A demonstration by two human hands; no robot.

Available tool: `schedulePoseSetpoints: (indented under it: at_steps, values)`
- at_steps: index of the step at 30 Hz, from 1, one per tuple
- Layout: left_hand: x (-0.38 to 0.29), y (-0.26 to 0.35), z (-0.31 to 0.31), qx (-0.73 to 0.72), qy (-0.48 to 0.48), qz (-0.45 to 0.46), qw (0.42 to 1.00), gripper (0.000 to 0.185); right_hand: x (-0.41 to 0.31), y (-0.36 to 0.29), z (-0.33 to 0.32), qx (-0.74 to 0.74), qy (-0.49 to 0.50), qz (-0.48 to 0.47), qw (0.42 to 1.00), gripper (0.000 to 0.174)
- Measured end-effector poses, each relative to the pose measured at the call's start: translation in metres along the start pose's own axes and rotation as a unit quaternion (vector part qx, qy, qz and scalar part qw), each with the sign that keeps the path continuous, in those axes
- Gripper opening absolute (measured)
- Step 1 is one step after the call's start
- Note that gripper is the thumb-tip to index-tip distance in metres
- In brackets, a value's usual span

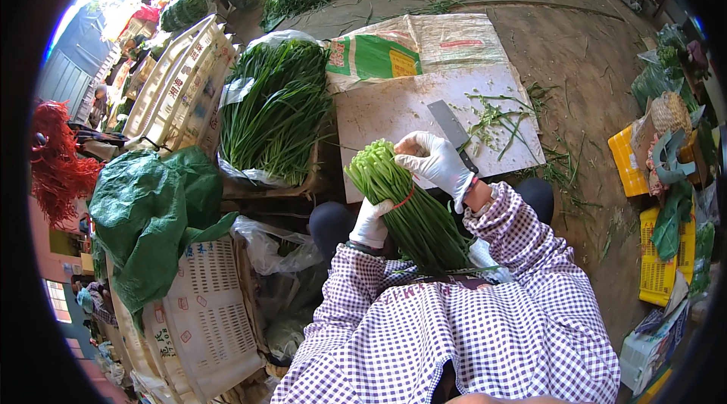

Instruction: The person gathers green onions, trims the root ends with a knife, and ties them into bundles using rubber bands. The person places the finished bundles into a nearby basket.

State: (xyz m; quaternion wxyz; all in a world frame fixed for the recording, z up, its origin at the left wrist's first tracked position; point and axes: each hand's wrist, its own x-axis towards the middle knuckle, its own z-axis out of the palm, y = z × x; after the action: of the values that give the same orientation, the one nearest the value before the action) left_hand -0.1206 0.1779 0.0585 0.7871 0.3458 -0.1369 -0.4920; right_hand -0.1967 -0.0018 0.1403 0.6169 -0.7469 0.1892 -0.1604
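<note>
A thick bundle of long green stalks, possibly garlic chives (429,228), lies tilted across my lap, cut pale ends up, with a red tie (404,198) around its upper part. My left hand (372,224), in a white glove, grips the bundle's left side by the tie. My right hand (434,162), also gloved, has its bent fingertips at the right edge of the cut ends; whether it pinches a stalk is unclear. Behind it a cleaver (448,123) rests on a white board (386,111) among trimmed bits (500,120).
Left of the board stands a crate of loose green stalks (272,108). White plastic crates (213,313), a green sack (147,216) and red ties (59,165) are further left. A woven sack (460,40) lies beyond the board. Yellow crates (650,256) stand far right.
</note>
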Motion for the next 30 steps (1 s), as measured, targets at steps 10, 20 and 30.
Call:
schedulePoseSetpoints:
  at_steps: [10, 20, 30]
  values:
    - [0.000, 0.004, 0.003, 0.030, -0.014, 0.004, 0.999, 0.081, 0.014, -0.011, -0.002, 0.066, -0.060, 0.099, 0.991, 0.017]
    - [0.007, -0.004, -0.017, 0.037, -0.013, -0.011, 0.999, 0.074, 0.045, -0.082, -0.041, 0.109, 0.080, -0.191, 0.972, 0.010]
    - [0.007, 0.015, -0.035, 0.020, 0.075, 0.045, 0.996, 0.069, -0.024, -0.131, -0.151, 0.216, -0.303, -0.271, 0.888, 0.033]
